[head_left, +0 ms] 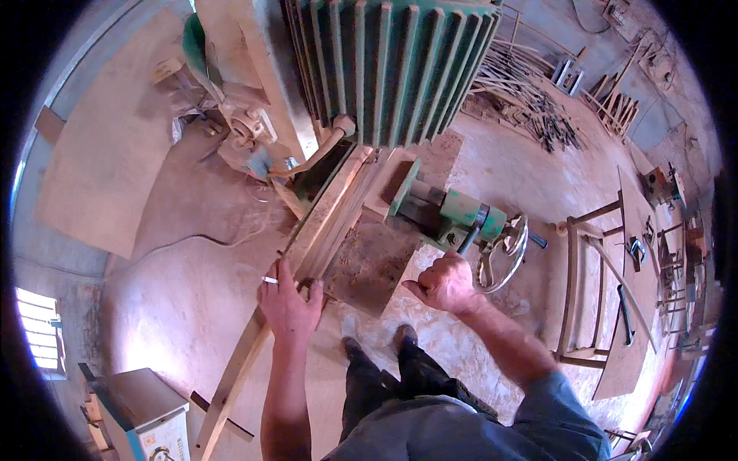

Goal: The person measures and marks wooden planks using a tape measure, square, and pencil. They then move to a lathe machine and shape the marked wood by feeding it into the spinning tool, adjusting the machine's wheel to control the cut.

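Observation:
My left hand (290, 302) lies flat on the near end of a long wooden plank (323, 219), with a cigarette (269, 280) held between its fingers. The plank runs from the lower left up onto the table of a green woodworking machine (392, 65) with a large ribbed motor housing. My right hand (444, 283) grips the near edge of the machine's wooden table (377, 261), close to a metal handwheel (503, 253).
A large plywood sheet (108, 154) lies on the dusty floor at left. Metal rods (530, 100) are piled at the upper right. A wooden frame (592, 284) and a workbench with tools (638, 253) stand at right. A small box-like machine (146, 415) sits at lower left.

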Motion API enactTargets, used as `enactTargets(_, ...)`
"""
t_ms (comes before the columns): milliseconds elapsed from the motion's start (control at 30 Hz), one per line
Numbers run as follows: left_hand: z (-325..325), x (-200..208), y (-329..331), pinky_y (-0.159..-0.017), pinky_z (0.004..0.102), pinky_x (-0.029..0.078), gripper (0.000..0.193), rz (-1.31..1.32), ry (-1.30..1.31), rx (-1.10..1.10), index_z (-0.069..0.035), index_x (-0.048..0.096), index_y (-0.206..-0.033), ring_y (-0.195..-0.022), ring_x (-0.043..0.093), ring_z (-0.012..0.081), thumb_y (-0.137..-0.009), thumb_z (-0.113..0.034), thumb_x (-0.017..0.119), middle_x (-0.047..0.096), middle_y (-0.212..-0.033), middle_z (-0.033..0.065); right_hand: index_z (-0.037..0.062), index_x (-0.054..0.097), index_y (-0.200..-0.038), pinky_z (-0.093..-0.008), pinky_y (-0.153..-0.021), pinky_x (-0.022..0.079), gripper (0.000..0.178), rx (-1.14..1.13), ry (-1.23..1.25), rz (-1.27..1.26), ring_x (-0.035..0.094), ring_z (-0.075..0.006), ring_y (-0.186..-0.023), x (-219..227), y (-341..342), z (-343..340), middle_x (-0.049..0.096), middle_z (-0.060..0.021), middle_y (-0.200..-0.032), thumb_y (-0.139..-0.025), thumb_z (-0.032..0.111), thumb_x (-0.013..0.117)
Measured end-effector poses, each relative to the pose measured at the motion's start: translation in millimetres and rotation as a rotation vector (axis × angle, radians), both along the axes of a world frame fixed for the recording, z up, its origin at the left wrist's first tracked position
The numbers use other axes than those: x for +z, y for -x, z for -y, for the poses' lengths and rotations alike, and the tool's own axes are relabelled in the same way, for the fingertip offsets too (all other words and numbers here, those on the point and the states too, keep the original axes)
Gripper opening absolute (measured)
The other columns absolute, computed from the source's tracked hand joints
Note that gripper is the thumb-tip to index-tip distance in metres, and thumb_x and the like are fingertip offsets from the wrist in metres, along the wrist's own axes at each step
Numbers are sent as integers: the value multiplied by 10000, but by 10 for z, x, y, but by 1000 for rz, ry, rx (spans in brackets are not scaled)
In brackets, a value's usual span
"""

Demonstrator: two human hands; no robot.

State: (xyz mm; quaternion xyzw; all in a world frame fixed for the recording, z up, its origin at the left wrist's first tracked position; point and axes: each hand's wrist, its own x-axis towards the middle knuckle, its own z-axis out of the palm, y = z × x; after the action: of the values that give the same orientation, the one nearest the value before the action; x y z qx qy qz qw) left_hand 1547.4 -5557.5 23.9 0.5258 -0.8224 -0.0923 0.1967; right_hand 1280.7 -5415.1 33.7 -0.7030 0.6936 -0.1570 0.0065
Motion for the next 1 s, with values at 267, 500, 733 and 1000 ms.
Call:
enactTargets(267, 7, 41, 19, -1032, 533, 363, 752, 75, -64, 16, -21, 452, -1357, -1211, 503, 377, -749, -317, 781, 501, -1360, 206, 125, 624, -578, -414, -541, 470, 363, 287, -154, -65, 604, -281, -566, 79, 174, 29, 604, -44, -564, -803, 398, 705)
enactTargets(500, 19, -20, -36, -983, 538, 390, 758, 53, 39, -22, -23, 451, -1333, -1172, 528, 362, -724, -306, 804, 509, -1331, 193, 69, 515, -584, -304, -488, 399, 464, -526, 83, 883, 481, -106, -506, 904, 891, 586, 511, -14, -540, -902, 387, 628)
enactTargets(733, -1, 125, 137, -955, 532, 403, 756, -18, -69, -12, -31, 460, -1320, -1135, 542, 380, -685, -260, 801, 533, -1303, 193, 15, 568, -1006, -332, -470, 491, 522, -790, 15, 1037, 557, -196, -496, 270, 2712, 1002, 598, -100, -719, -954, 534, 534)
enactTargets(1000, 7, 87, 60, -983, 524, 388, 735, -15, -90, 90, -18, 474, -1322, -1152, 537, 394, -692, -249, 774, 567, -1275, 208, 48, 466, -1288, -537, -695, 573, 624, -724, -435, 1705, 656, -323, -817, -107, 2590, -244, 623, -174, -1028, -976, 587, 454)
